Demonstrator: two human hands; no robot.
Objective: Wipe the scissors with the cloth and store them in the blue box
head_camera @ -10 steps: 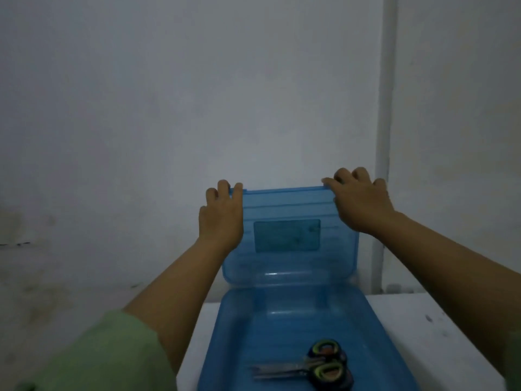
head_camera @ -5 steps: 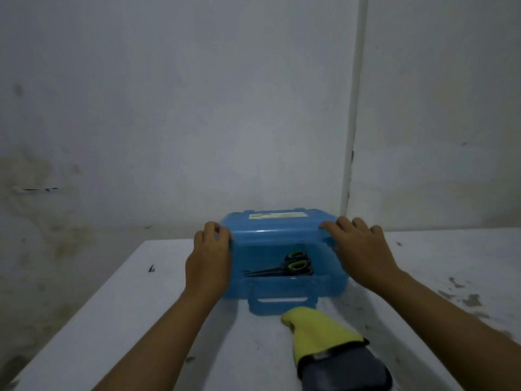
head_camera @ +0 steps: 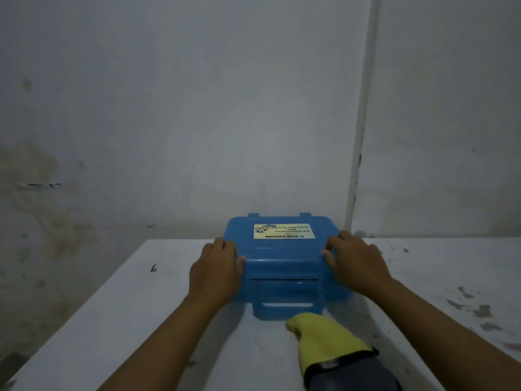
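The blue box (head_camera: pixel 282 258) stands on the white table with its lid down, a yellow label on top and a carry handle facing me. My left hand (head_camera: pixel 215 268) presses on the lid's left front corner. My right hand (head_camera: pixel 353 262) rests on the right front corner, fingers curled over the lid's edge. The scissors are out of sight inside the box. A yellow and dark grey cloth (head_camera: pixel 335 351) lies on the table just in front of the handle, touching neither hand.
The white table (head_camera: pixel 146 320) has dark stains on its right part. The table's left edge runs diagonally at the lower left. Behind the box rises a stained wall (head_camera: pixel 197 122) with a vertical white pipe (head_camera: pixel 362 122) at the right.
Both hands swung the raised lid down over the scissors until it lay flat on the box. The view also pulled back, so the cloth and table came into sight.
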